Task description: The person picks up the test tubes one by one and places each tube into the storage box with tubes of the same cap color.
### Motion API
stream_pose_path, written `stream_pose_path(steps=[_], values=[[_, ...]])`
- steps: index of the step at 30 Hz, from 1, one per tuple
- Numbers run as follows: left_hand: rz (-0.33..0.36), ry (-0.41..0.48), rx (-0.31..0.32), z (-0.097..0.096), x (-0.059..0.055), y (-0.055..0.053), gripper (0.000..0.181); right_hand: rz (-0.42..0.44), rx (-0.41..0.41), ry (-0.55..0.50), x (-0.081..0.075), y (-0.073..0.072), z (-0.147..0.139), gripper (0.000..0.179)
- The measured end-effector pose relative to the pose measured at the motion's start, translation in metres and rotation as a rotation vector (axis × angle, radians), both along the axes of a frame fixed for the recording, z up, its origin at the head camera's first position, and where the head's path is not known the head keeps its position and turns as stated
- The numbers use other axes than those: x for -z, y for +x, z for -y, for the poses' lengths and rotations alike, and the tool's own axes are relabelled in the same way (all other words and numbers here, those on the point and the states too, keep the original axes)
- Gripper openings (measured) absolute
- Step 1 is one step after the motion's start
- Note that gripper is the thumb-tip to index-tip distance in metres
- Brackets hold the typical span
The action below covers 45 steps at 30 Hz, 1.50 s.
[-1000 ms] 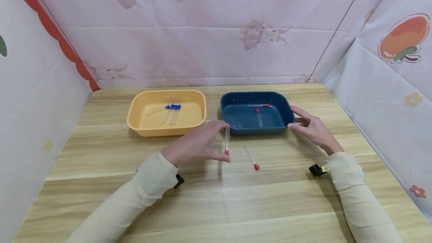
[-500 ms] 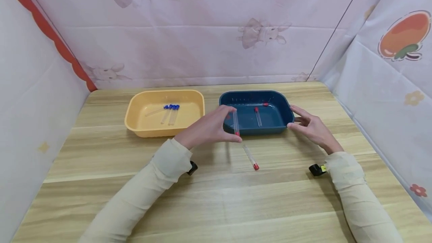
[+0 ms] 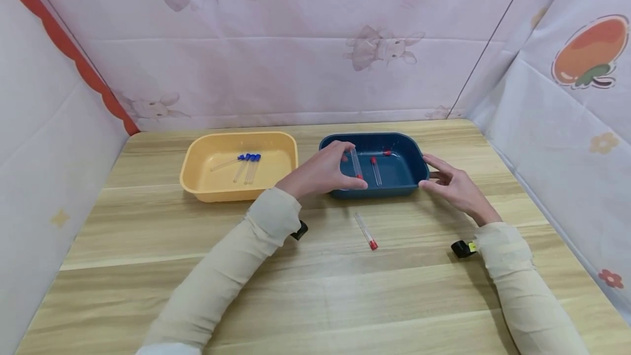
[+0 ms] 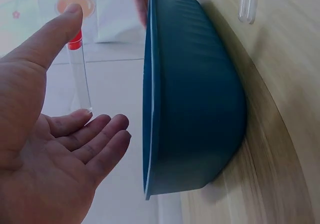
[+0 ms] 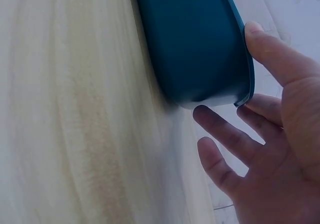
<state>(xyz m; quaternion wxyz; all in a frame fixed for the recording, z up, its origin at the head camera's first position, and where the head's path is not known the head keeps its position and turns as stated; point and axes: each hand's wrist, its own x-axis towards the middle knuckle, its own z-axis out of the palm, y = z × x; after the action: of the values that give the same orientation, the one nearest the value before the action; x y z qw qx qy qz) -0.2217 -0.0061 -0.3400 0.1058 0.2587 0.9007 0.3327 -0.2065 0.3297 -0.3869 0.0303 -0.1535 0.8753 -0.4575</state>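
My left hand [image 3: 325, 171] pinches a clear test tube with a red cap [image 3: 356, 163] by its two ends, above the left part of the dark blue basin [image 3: 384, 193]. In the left wrist view the thumb presses the capped end of that test tube [image 4: 79, 81], a fingertip the other. My right hand [image 3: 458, 190] touches the basin's right end, its thumb on the rim and the other fingers loosely spread, as the right wrist view shows. Inside the basin lie a red-capped tube [image 3: 377, 172] and another red cap [image 3: 387, 153], its tube hard to see.
One more red-capped test tube [image 3: 366, 231] lies on the wooden table [image 3: 315, 295] in front of the blue basin. To the left stands a yellow basin [image 3: 207, 194] with several blue-capped tubes [image 3: 250, 167]. Printed cloth walls [image 3: 276, 81] stand around the table.
My left hand has carried the red-capped test tube from in front of the blue basin, up and to the right, to over it. The right hand has stayed at the basin's end.
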Motion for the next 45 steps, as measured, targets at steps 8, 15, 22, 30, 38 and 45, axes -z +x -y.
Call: stream_pose_path(steps=[8, 15, 22, 30, 38, 45], values=[[-0.002, -0.026, -0.037, -0.013, 0.008, -0.016, 0.097, -0.006, -0.009, -0.003, 0.001, -0.001, -0.001, 0.067], [-0.007, -0.063, -0.063, -0.019, 0.013, -0.027, 0.095, -0.025, 0.009, 0.008, 0.015, -0.012, -0.008, 0.066], [0.018, -0.113, -0.056, -0.027, 0.018, -0.035, 0.096, -0.017, -0.003, -0.023, 0.016, -0.012, -0.007, 0.065], [0.031, -0.162, -0.025, -0.037, 0.023, -0.040, 0.096, -0.011, 0.003, -0.014, 0.017, -0.010, -0.007, 0.066], [0.020, -0.218, -0.029, -0.044, 0.030, -0.048, 0.094, -0.013, 0.014, 0.007, 0.017, -0.009, -0.008, 0.066], [0.011, -0.270, -0.038, -0.049, 0.036, -0.050, 0.094, -0.027, 0.002, 0.009, 0.017, -0.009, -0.009, 0.065]])
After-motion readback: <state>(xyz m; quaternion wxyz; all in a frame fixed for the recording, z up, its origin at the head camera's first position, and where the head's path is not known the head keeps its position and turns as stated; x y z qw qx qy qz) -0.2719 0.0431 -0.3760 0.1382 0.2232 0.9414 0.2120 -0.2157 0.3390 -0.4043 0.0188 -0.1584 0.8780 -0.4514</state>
